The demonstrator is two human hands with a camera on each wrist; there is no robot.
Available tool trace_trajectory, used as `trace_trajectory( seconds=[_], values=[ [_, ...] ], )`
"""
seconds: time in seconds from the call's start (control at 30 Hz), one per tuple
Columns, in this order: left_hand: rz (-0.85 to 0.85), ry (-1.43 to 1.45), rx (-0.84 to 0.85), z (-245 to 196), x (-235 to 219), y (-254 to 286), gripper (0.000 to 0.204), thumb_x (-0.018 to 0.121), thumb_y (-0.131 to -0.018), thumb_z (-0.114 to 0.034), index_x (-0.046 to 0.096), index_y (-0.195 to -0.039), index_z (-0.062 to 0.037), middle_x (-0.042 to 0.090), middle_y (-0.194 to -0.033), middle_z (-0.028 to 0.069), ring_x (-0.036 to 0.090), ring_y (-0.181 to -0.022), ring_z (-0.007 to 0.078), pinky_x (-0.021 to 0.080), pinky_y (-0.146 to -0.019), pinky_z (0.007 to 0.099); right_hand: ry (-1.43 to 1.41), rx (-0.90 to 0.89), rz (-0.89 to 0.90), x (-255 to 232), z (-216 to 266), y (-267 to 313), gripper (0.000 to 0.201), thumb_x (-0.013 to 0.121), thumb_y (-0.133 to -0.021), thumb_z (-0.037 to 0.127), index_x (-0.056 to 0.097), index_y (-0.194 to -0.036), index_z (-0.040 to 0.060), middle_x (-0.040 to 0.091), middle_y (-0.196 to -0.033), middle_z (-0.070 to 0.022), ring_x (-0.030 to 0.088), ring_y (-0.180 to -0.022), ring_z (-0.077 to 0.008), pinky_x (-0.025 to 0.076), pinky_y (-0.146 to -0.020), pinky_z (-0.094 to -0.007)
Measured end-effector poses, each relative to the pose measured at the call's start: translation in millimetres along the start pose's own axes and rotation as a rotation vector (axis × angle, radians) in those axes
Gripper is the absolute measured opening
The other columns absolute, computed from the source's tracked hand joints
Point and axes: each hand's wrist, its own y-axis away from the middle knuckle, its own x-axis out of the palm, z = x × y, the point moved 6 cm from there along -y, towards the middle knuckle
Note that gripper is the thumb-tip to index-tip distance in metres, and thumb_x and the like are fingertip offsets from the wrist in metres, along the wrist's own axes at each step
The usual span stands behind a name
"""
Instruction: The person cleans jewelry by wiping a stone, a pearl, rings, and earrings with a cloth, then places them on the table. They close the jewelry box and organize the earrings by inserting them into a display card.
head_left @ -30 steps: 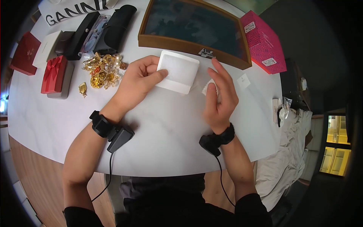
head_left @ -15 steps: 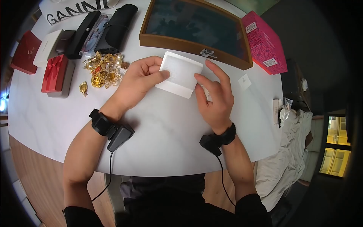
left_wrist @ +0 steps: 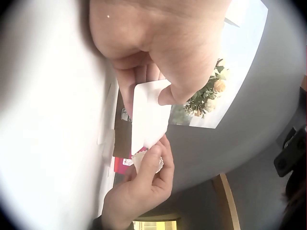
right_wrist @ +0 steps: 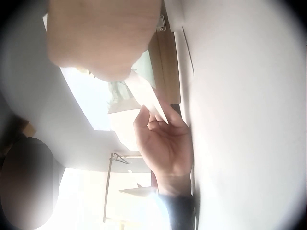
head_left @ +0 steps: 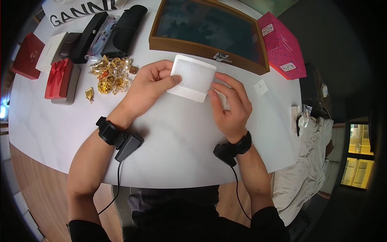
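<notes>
One white card [head_left: 198, 77] — long axis unclear, far edge facing the wooden case [head_left: 192, 48] — pinched by the left hand [head_left: 147, 84]; the right hand [head_left: 234, 108] holds, partly hiding, a scalloped piece [left_wrist: 139, 158].

Free: tabletop [head_left: 173, 145] nearside of card [head_left: 193, 78]; blocked: case [head_left: 191, 51] beyond, jewellery [head_left: 108, 76] left

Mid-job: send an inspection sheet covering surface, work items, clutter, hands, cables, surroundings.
Surface: white table, faint grey veining.
Work items: white card in the left hand; small scalloped white piece in the right hand.
Clutter: heaped gold-toned jewelry, red bow-topped box, black cases, wooden display case, pink box.
Hands: left pinches the card, thumb on its face; right holds the scalloped piece, fingers by the card's opposite edge, contact unclear.
Cables: one black cable from each wrist camera, running past the table edge; no tangle seen.
Surroundings: crumpled pale cloth beyond the table's right side.
</notes>
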Motion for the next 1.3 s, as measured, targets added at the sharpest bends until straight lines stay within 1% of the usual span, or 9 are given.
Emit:
trace_trajectory(
  seconds=[0.57, 0.67, 0.73, 0.93, 1.07, 1.13, 1.17, 1.23, 1.3],
  values=[
    [0.006, -0.021, 0.002, 0, 1, 0, 0.022, 0.06, -0.099, -0.007, 0.062, -0.119, 0.0034, 0.074, -0.107, 0.0065, 0.066, -0.094, 0.0074, 0.051, -0.088, 0.0223, 0.026, 0.019, 0.023, 2, -1, 0, 0.015, 0.078, -0.084, 0.005, 0.07, -0.096, 0.0032, 0.068, -0.117, -0.0089, 0.071, -0.081, -0.0203, 0.057, -0.064, -0.0267],
    [0.002, -0.031, 0.012, -1, 2, 0, 0.022, 0.06, -0.099, -0.007, 0.062, -0.118, 0.0032, 0.074, -0.106, 0.0064, 0.066, -0.093, 0.0074, 0.051, -0.087, 0.0221, 0.022, 0.041, 0.038, 2, -4, 3, 0.016, 0.077, -0.083, 0.003, 0.071, -0.098, 0.0038, 0.066, -0.122, -0.0098, 0.068, -0.07, -0.0167, 0.055, -0.06, -0.0263],
    [-0.013, -0.049, 0.012, 0, 1, 1, 0.021, 0.061, -0.098, -0.008, 0.063, -0.116, 0.0031, 0.074, -0.102, 0.0052, 0.066, -0.091, 0.0068, 0.051, -0.085, 0.0218, 0.084, 0.016, 0.001, -2, -6, 3, 0.028, 0.076, -0.078, -0.002, 0.074, -0.104, 0.0085, 0.063, -0.128, -0.0098, 0.057, -0.057, -0.0119, 0.049, -0.053, -0.0242],
    [0.032, -0.025, -0.049, 0, 3, 2, 0.019, 0.064, -0.096, -0.009, 0.066, -0.111, 0.0016, 0.073, -0.097, 0.0024, 0.064, -0.084, 0.0054, 0.05, -0.08, 0.0213, 0.21, -0.053, 0.082, 2, 1, 0, 0.048, 0.074, -0.07, -0.008, 0.078, -0.11, 0.0188, 0.062, -0.132, -0.0087, 0.041, -0.052, -0.0094, 0.039, -0.045, -0.0207],
    [0.069, -0.005, -0.071, 3, 4, 3, 0.02, 0.064, -0.096, -0.011, 0.067, -0.112, 0.0007, 0.072, -0.095, 0.0015, 0.064, -0.084, 0.0054, 0.051, -0.079, 0.0211, 0.201, -0.086, 0.081, -2, 3, 0, 0.045, 0.074, -0.07, -0.009, 0.078, -0.107, 0.016, 0.061, -0.132, -0.0093, 0.045, -0.053, -0.0099, 0.042, -0.047, -0.0225],
    [0.081, -0.003, -0.107, 2, 6, 3, 0.021, 0.063, -0.096, -0.011, 0.064, -0.113, 0.0016, 0.071, -0.09, 0.0013, 0.065, -0.082, 0.0078, 0.051, -0.077, 0.0224, 0.136, -0.129, 0.089, -2, 4, 1, 0.046, 0.068, -0.07, -0.017, 0.077, -0.106, 0.0095, 0.058, -0.133, -0.0127, 0.036, -0.054, -0.0079, 0.035, -0.045, -0.0212],
    [0.084, -0.004, -0.108, -1, 7, 4, 0.021, 0.063, -0.096, -0.011, 0.064, -0.113, 0.0016, 0.071, -0.09, 0.0013, 0.065, -0.082, 0.0078, 0.051, -0.077, 0.0224, 0.138, -0.127, 0.088, -3, 4, 0, 0.046, 0.068, -0.07, -0.017, 0.077, -0.106, 0.0095, 0.058, -0.133, -0.0127, 0.036, -0.054, -0.0079, 0.035, -0.045, -0.0212],
    [0.058, 0.208, -0.185, -9, 13, 9, 0.022, 0.06, -0.096, -0.01, 0.061, -0.114, 0.0027, 0.07, -0.096, 0.0053, 0.065, -0.08, 0.0114, 0.051, -0.074, 0.0242, 0.093, -0.022, 0.088, -5, 2, -1, 0.034, 0.074, -0.072, -0.008, 0.076, -0.102, 0.0078, 0.061, -0.13, -0.011, 0.064, -0.068, -0.0165, 0.05, -0.054, -0.0256],
    [0.115, 0.152, -0.105, -3, 4, 5, 0.022, 0.061, -0.095, -0.007, 0.059, -0.115, 0.0032, 0.069, -0.101, 0.008, 0.065, -0.079, 0.0132, 0.051, -0.074, 0.0245, 0.025, 0.068, 0.1, -4, -4, 2, 0.028, 0.074, -0.075, -0.007, 0.074, -0.101, 0.0049, 0.061, -0.13, -0.0124, 0.066, -0.072, -0.0186, 0.051, -0.057, -0.0257]
  ],
)
